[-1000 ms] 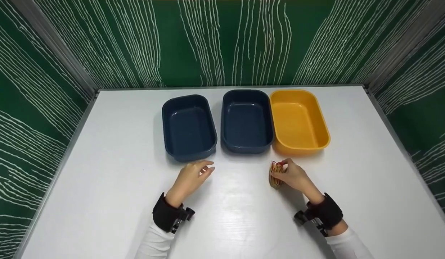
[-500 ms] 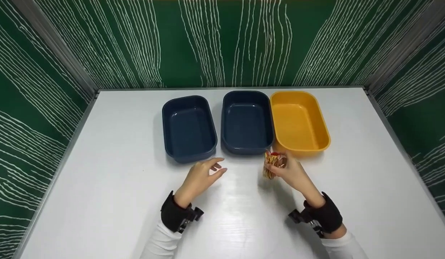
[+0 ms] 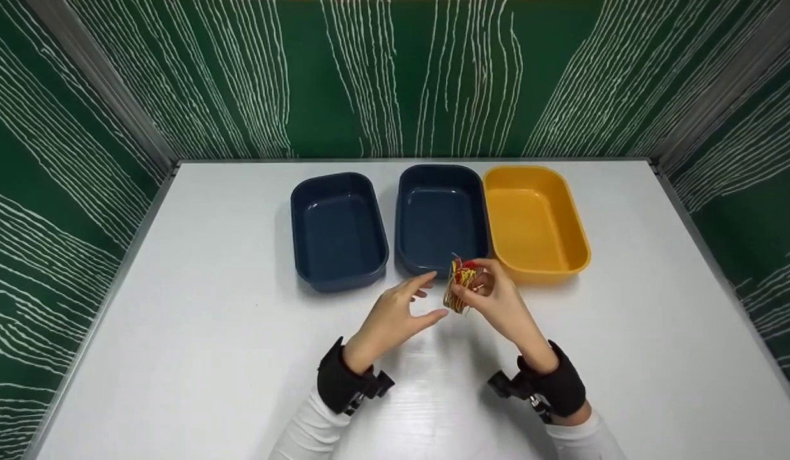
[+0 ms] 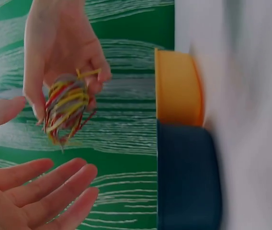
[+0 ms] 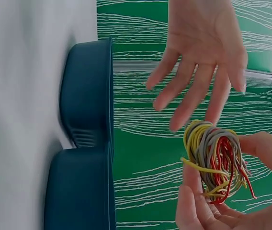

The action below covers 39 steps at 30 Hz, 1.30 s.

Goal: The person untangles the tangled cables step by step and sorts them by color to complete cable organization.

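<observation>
A coiled bundle of thin wire (image 5: 217,158) in yellow, grey and red is pinched between the thumb and fingers of my right hand (image 3: 499,306). In the head view it is held up in front of the middle dark blue bin (image 3: 441,223), near its front rim. My left hand (image 3: 395,319) is beside it on the left, thumb and fingers spread, the fingertips close to the bundle. The left wrist view shows the wire bundle (image 4: 67,108) hanging from the right fingers, with the left palm (image 4: 11,206) facing it. Loose wire ends stick out of the coil.
Along the back of the white table (image 3: 203,306) stand another dark blue bin (image 3: 339,230) at the left and a yellow bin (image 3: 535,223) at the right, touching the middle one. Green walls (image 3: 427,76) with white streaks enclose the table on three sides.
My right hand has lifted the wire bundle off the table and carried it leftward. My left hand has moved right toward it, its fingers spreading wider.
</observation>
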Each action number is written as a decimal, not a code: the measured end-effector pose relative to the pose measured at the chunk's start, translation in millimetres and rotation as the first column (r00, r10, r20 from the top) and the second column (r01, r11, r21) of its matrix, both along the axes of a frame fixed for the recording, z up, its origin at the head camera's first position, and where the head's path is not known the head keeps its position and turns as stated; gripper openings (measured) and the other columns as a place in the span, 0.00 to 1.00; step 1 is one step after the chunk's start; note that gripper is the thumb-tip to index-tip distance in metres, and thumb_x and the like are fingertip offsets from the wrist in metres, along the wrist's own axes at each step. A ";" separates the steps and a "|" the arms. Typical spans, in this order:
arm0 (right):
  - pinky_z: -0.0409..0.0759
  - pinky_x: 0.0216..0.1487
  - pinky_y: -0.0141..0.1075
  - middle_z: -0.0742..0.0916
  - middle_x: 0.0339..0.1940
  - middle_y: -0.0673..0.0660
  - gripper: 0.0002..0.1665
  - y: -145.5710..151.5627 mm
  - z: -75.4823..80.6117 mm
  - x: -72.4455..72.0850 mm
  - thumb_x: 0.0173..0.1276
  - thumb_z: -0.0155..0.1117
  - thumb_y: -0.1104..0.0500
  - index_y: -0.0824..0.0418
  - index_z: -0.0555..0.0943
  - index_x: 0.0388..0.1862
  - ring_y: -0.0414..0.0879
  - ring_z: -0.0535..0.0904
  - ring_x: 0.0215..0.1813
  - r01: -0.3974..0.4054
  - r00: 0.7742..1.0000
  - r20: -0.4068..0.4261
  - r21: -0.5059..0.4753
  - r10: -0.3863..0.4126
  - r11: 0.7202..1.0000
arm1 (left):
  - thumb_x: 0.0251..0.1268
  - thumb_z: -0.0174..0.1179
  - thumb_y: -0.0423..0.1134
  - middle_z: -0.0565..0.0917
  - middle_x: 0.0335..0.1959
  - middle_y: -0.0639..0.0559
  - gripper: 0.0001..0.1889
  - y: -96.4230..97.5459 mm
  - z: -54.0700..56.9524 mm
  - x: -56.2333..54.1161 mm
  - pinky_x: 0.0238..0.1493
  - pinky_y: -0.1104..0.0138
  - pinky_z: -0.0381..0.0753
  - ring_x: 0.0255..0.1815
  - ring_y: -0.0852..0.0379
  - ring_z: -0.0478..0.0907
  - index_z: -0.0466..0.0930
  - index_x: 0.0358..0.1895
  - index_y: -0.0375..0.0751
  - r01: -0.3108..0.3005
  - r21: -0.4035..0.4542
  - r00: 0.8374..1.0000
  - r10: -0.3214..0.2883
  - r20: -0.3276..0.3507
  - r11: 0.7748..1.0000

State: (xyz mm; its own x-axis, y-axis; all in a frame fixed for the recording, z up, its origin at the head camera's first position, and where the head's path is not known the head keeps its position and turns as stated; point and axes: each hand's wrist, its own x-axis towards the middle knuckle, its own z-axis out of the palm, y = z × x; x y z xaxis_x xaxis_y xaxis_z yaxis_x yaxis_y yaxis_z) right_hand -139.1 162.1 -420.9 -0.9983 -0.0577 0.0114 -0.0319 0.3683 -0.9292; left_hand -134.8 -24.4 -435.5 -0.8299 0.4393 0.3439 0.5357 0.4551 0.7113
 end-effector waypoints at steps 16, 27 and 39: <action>0.73 0.27 0.26 0.81 0.27 0.60 0.27 -23.1 2.3 -3.1 0.54 0.64 0.69 0.70 0.65 0.52 0.43 0.76 0.28 -0.012 1.000 -0.008 -0.064 0.012 0.998 | 0.48 0.65 0.38 0.77 0.49 0.39 0.30 26.7 0.7 0.8 0.41 0.68 0.77 0.44 0.51 0.78 0.68 0.56 0.29 -0.219 0.005 0.962 0.217 -0.169 0.976; 0.77 0.32 0.32 0.83 0.34 0.62 0.24 -21.5 0.1 -4.0 0.58 0.62 0.64 0.69 0.68 0.53 0.44 0.79 0.30 -0.087 0.996 -0.025 -0.104 0.085 0.991 | 0.52 0.62 0.35 0.82 0.38 0.42 0.23 25.3 -0.5 -10.1 0.33 0.68 0.76 0.33 0.52 0.79 0.72 0.53 0.33 -0.272 0.099 0.962 0.270 0.030 0.957; 0.77 0.33 0.33 0.83 0.34 0.63 0.15 -13.8 17.3 3.5 0.64 0.54 0.65 0.70 0.74 0.49 0.52 0.80 0.29 -0.048 0.996 -0.078 -0.079 0.042 0.996 | 0.50 0.64 0.38 0.83 0.35 0.43 0.20 17.0 17.4 -9.2 0.31 0.73 0.77 0.33 0.56 0.80 0.76 0.47 0.32 -0.250 0.321 0.933 0.139 0.331 0.913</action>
State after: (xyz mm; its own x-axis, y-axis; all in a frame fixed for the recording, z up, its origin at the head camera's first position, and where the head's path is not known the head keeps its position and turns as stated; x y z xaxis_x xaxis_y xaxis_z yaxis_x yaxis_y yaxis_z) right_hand -135.6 148.3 -403.6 -0.9908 -0.0981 0.0935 -0.1183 0.2884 -0.9502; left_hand -144.0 -7.4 -418.1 -0.9729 0.1547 0.1718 0.2032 0.2178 0.9546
